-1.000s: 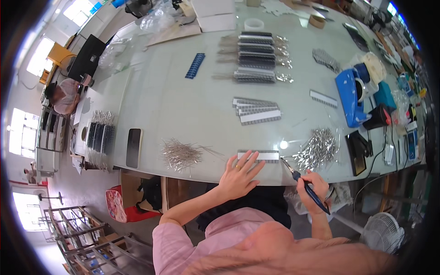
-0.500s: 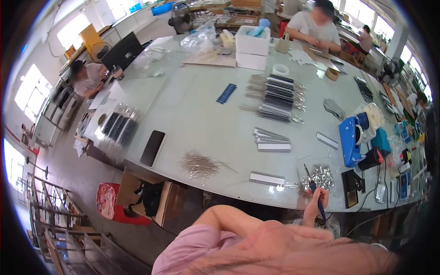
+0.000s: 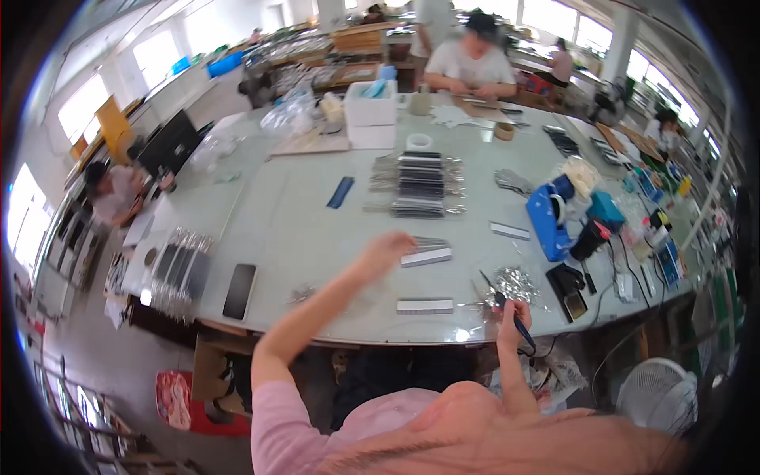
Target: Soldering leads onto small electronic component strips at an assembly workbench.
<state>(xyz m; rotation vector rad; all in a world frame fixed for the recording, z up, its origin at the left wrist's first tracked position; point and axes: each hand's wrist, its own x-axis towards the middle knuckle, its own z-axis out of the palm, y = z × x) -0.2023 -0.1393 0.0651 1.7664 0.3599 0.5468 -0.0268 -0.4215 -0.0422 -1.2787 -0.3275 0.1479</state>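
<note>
My left hand (image 3: 385,255) reaches out over the table to the left end of a small stack of pale, ruler-like strips (image 3: 427,257). Its fingers are blurred, so whether they grip a strip is unclear. In my right hand (image 3: 514,311) is a soldering iron (image 3: 522,332) with a dark blue handle, its tip pointing up and left beside a heap of small shiny metal pieces (image 3: 516,283). Between the hands, a single pale strip (image 3: 424,306) lies near the table's front edge. My left forearm partly covers a pile of thin wires (image 3: 302,294).
Bundles of dark strips with wire ends (image 3: 419,186) lie farther back. A black phone (image 3: 240,290) rests at left. To the right are a blue tape-dispenser-like holder (image 3: 548,226) and a black soldering stand (image 3: 567,291). White foam boxes (image 3: 371,119) stand behind; a co-worker (image 3: 473,67) sits across.
My left arm has swung out from near my body to the stack of strips. The whole view has shifted. My right hand keeps the soldering iron near the metal heap.
</note>
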